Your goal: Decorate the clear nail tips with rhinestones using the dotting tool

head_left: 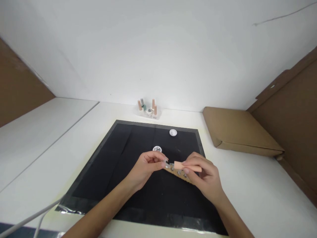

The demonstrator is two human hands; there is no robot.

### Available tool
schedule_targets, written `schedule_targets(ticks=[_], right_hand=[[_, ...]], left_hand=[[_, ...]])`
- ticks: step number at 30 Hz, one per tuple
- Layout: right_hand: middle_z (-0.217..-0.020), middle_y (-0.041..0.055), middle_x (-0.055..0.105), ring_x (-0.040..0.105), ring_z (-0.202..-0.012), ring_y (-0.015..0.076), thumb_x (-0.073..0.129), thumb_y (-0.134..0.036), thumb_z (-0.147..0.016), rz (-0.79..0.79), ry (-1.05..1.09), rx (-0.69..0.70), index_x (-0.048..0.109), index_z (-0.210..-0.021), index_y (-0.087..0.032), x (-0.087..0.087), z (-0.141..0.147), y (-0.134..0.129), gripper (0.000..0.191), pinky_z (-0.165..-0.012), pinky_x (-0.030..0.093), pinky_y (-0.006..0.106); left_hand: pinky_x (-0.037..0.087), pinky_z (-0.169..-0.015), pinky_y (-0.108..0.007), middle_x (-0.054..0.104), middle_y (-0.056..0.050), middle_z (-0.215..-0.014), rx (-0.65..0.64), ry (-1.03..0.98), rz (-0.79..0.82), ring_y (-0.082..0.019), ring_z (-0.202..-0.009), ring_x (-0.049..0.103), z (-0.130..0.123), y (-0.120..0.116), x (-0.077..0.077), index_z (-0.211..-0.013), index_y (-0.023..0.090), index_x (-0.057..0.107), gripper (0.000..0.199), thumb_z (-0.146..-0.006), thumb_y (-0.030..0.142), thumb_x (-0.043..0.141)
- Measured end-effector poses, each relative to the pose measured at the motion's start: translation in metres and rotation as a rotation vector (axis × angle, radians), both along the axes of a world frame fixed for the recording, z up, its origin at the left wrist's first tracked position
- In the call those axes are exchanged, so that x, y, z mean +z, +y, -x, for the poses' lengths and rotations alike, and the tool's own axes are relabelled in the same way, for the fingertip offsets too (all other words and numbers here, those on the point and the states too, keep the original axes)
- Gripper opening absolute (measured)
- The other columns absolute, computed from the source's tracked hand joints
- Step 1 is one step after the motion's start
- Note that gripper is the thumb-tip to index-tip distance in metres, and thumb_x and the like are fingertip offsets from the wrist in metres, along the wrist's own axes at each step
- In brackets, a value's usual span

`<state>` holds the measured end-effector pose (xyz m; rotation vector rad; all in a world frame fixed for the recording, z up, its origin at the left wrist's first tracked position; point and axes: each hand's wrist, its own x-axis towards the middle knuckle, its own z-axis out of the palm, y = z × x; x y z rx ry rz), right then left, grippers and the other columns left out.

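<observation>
In the middle of the view, my left hand point(143, 168) pinches a small clear piece point(165, 162) that looks like a false nail tip; the fingers partly hide it. My right hand point(205, 175) is closed on the long peach cap of a nail polish brush point(177, 165), held nearly level. The brush end points left at the clear piece; I cannot tell whether they touch. Just below both hands lies a tan strip point(182, 176) with several small shiny silvery bits along it. Behind my left fingertips sits a small round white dish point(157, 148) with something silvery in it.
Under everything lies a black mat point(106, 158) on a white table. Farther back on it is a white round lid or dish point(173, 132). A clear tray point(146, 115) of nail polish bottles stands by the wall. A closed cardboard box point(240, 129) is right; cables point(37, 213) run at lower left.
</observation>
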<state>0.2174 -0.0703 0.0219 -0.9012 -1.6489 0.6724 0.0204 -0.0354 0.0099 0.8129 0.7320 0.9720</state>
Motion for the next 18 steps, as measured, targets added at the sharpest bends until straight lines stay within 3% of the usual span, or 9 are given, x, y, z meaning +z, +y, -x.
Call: schedule_targets(ticks=[4,10,18], right_hand=[[-0.069,-0.0014,0.058,0.054,-0.062,0.0121,0.062,-0.011,-0.082,0.008,-0.001,0.005,0.066,-0.082,-0.023,0.0022,-0.0025,-0.0024,0.013,-0.055,0.042,0.024],[-0.075,-0.0013,0.059,0.055,-0.066,0.0120,0.060,-0.013,-0.085,0.019,0.027,-0.011,0.065,-0.091,-0.026,0.0017,-0.0008,-0.0015,0.015,-0.058,0.044,0.023],[-0.069,-0.0020,0.055,0.052,-0.062,0.0120,0.060,-0.014,-0.084,0.042,0.012,0.025,0.065,-0.082,-0.023,0.0010,-0.0021,-0.0018,0.011,-0.056,0.041,0.024]], left_hand=[[0.046,-0.067,-0.018,0.071,-0.001,-0.072,-0.001,0.012,-0.005,-0.008,-0.067,0.060,-0.0004,0.0007,-0.0004,-0.061,0.016,0.076,0.015,-0.055,0.020,0.089],[0.047,-0.068,-0.019,0.070,-0.001,-0.072,-0.007,0.022,-0.011,-0.009,-0.068,0.061,-0.0012,0.0018,-0.0005,-0.060,0.016,0.076,0.015,-0.055,0.019,0.089],[0.047,-0.069,-0.019,0.069,0.000,-0.069,0.003,0.035,-0.024,-0.009,-0.068,0.060,-0.0018,0.0004,-0.0010,-0.060,0.016,0.076,0.014,-0.056,0.019,0.088]])
